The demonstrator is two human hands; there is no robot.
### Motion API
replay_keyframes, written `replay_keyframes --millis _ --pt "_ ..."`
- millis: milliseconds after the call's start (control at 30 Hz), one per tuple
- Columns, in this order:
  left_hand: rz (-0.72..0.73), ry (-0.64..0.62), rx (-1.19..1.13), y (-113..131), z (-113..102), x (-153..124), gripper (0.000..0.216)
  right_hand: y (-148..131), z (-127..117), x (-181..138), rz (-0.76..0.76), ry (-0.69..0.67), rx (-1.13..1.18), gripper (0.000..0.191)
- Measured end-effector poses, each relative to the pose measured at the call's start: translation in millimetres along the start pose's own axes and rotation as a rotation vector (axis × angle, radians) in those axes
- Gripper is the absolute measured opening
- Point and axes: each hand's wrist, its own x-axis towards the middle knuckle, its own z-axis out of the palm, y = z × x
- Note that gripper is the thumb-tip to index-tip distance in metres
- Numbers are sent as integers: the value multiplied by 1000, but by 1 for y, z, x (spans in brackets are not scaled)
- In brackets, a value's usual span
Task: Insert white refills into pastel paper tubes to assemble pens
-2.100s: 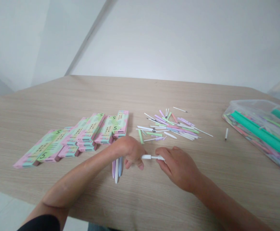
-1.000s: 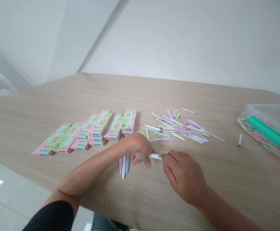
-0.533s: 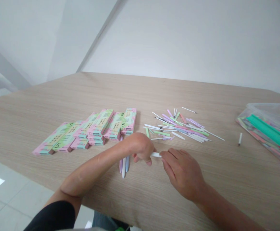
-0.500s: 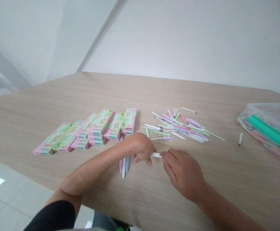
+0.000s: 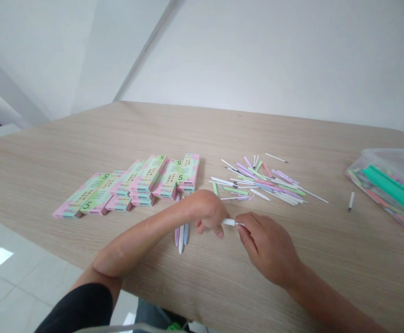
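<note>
My left hand is curled, knuckles up, and grips one end of a white pen just above the wooden table. My right hand pinches the pen's other end with fingertips pressed together. Under my left wrist lie three finished pens, purple, white and blue, side by side. Beyond my hands is a scatter of loose pen parts in white, green, purple and pink.
A row of pink and green boxes marked with a 5 lies left of the parts. A clear plastic bag with green and coloured pieces sits at the right edge. One loose white piece lies near it.
The white pen between my hands has shortened as the two ends came together. The view shifted slightly; my hands stay in the same place.
</note>
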Motion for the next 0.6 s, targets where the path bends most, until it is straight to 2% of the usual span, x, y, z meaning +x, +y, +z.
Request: replay_keyframes --millis 167,400,600 --pt "51 -15 -30 -7 2 0 45 6 -5 2 -42 5 -97 18" --pt "8 -48 -73 -6 -1 -3 42 10 -6 -1 -4 -57 -108 14" --pt "12 -18 -81 -10 1 3 42 14 -9 -1 -8 -123 -158 22"
